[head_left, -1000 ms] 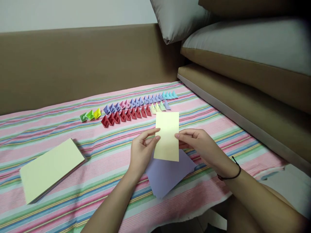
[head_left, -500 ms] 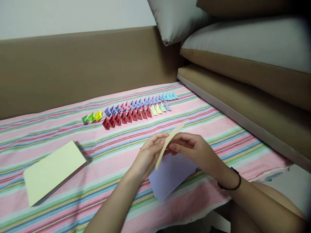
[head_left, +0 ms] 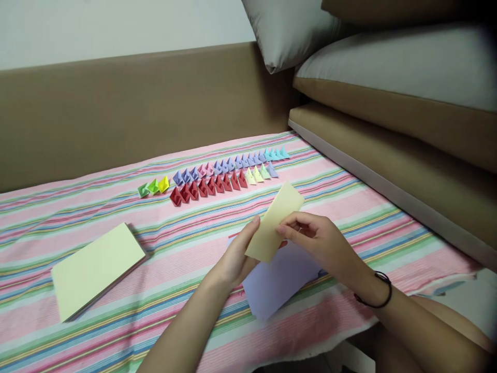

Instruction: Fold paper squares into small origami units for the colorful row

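Observation:
A pale yellow sheet of paper (head_left: 272, 225), narrow and rectangular, is held up between my two hands. My left hand (head_left: 240, 256) grips its left edge, thumb at the edge and the other fingers behind it. On the right edge, my right hand (head_left: 308, 233) pinches the paper between thumb and fingers. Below my hands lies lavender paper (head_left: 275, 287), partly covered by them. Beyond, several small folded paper boats stand in rows, among them red boats (head_left: 202, 188), lavender boats (head_left: 221, 166) and turquoise boats (head_left: 277, 153).
At left lies a stack of pale yellow paper (head_left: 99, 269). Green and yellow boats (head_left: 154, 186) stand left of the rows. A striped cloth (head_left: 174, 321) covers the surface. A brown backboard (head_left: 135, 114) is behind, and stacked cushions (head_left: 396, 77) rise at right.
The pale yellow paper has turned from nearly edge-on to showing its broad face. My left thumb has moved to its edge. The view has shifted slightly.

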A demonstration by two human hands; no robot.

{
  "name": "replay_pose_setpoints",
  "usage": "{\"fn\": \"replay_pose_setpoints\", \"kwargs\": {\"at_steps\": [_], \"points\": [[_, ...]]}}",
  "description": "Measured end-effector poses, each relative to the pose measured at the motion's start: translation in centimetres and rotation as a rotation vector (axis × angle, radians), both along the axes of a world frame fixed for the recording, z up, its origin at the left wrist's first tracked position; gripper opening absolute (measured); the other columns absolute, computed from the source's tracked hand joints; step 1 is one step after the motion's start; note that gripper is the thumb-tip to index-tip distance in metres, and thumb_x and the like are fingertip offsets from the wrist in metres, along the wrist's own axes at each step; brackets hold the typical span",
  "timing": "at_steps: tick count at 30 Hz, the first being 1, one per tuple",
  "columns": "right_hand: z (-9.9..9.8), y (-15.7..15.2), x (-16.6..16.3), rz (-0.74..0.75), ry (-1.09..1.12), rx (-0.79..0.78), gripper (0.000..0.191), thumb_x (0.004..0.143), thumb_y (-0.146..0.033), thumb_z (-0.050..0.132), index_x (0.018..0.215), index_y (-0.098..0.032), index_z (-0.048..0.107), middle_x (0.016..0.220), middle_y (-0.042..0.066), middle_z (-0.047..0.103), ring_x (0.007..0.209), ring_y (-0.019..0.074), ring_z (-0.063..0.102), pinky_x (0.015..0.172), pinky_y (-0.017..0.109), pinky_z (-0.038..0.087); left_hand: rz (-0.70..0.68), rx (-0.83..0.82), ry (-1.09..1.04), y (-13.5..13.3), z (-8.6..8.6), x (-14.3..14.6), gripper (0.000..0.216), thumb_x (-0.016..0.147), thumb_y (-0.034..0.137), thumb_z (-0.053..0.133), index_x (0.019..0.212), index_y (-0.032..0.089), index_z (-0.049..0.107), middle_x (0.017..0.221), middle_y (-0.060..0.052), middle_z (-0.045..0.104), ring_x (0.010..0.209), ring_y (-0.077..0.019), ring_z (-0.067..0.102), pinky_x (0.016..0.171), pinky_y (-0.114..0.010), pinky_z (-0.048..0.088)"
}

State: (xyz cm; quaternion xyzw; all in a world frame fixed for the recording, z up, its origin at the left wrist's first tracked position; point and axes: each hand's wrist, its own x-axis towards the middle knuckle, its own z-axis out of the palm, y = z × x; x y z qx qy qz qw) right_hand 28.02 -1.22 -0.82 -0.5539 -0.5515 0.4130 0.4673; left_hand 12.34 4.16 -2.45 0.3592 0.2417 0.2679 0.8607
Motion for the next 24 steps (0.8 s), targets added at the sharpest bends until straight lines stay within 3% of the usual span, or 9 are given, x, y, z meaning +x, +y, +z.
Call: {"fn": "replay_pose_setpoints", "kwargs": {"at_steps": [6,11,15,24], "points": [[0.1,0.1,0.0,-0.019,0.047,0.003,0.027,0.082,-0.044,0.057,0.074,-0.019,0.062,0.070,0.000,0.060,0.068,0.0149,0.057,0.062,0.026,0.045,0.006,0.152,0.072,-0.2,0.3,0.0,0.034,0.081,0.037,0.059,0.105,0.014,0.066,0.106,-0.010,0.067,0.104,-0.0260,0.059,0.085,-0.032,0.044],[0.2,0.1,-0.1,-0.080,0.025,-0.037,0.031,0.078,-0.047,0.060,0.065,-0.019,0.057,0.058,-0.003,0.051,0.055,0.0109,0.047,0.051,0.023,0.037,0.015,0.277,0.128,-0.5,0.4,0.1,0.038,0.082,0.038,0.059,0.114,0.020,0.062,0.110,-0.007,0.066,0.109,-0.0257,0.056,0.086,-0.032,0.042],[-0.1,0.2,-0.1,-0.074,0.045,-0.024,0.029,0.080,-0.046,0.059,0.070,-0.019,0.059,0.062,-0.002,0.052,0.060,0.0121,0.049,0.055,0.024,0.040,-0.008,0.184,0.105,-0.5,-0.6,0.0,0.044,0.085,0.049,0.048,0.104,0.014,0.067,0.101,-0.011,0.068,0.094,-0.0256,0.061,0.079,-0.033,0.044],[0.2,0.0,-0.3,-0.061,0.075,0.000,0.025,0.083,-0.043,0.055,0.077,-0.019,0.061,0.072,0.000,0.059,0.066,0.0141,0.056,0.059,0.025,0.048,-0.022,-0.039,-0.014,0.0,-0.5,0.1,0.038,0.078,0.041,0.052,0.095,0.011,0.067,0.091,-0.012,0.070,0.092,-0.0281,0.063,0.087,-0.038,0.043]]}}
